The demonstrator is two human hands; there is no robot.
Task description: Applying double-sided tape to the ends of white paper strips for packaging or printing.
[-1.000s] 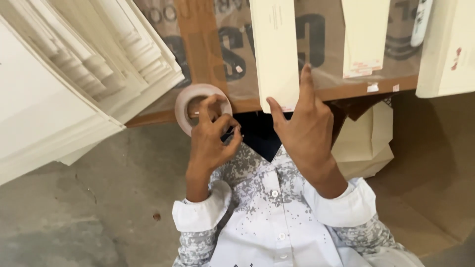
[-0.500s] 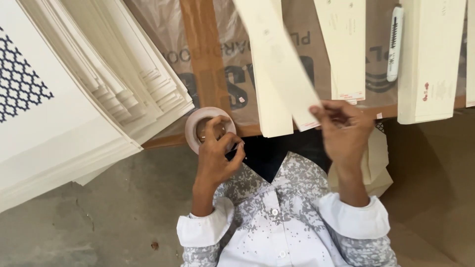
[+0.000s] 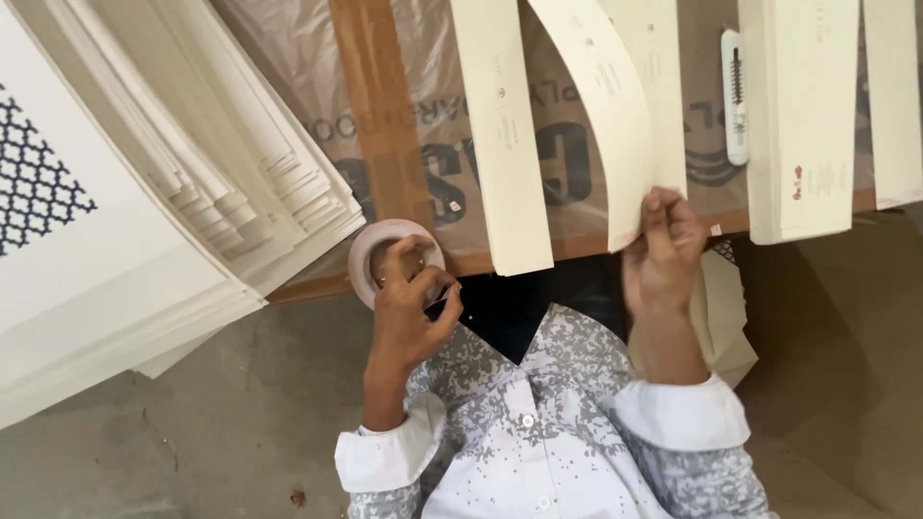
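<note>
Left hand (image 3: 409, 312) fingers clamped on tape roll (image 3: 389, 261) at worktop (image 3: 385, 144) edge; right hand (image 3: 663, 252) fingers pinching cream strip (image 3: 601, 106) beside roll, bending it for taping.

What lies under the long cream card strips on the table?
Under the cream card strips lies a wrinkled clear plastic sheet over a printed brown board. The parts of the sheet and board directly beneath each strip are covered and cannot be seen.

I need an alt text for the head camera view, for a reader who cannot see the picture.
Seen from above, a person's left hand holds a roll of tape at the edge of a plastic-covered table, while the right hand pinches the lower end of a curved cream card strip. More cream strips lie on the table, and a stack of white sheets fills the left.
</note>
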